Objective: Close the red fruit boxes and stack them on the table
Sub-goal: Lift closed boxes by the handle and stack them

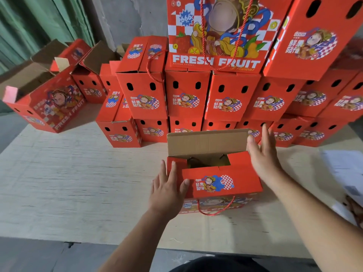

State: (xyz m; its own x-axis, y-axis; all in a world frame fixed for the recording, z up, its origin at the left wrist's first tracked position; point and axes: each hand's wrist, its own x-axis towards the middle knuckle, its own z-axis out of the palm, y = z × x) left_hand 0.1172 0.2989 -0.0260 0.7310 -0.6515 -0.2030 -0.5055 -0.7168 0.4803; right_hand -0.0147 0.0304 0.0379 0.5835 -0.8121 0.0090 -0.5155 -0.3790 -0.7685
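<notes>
The half-closed red box (216, 181) stands on the pale wooden table (78, 183), near its front edge and directly before the person. Its near top flap lies folded down, its far brown flap (207, 141) stands upright, and a gap between them shows the dark inside. A red cord handle (215, 209) hangs on its front face. The left hand (167, 191) presses flat against the box's left end, fingers straight, thumb resting on the near flap. The right hand (263, 152) is at the box's right rear corner, fingers straight and spread, touching the right edge of the upright flap. Behind the box rises a stack of closed red boxes (216, 95). Far left of the box stand open red boxes (45, 101). To its right lie white papers (343, 169).
</notes>
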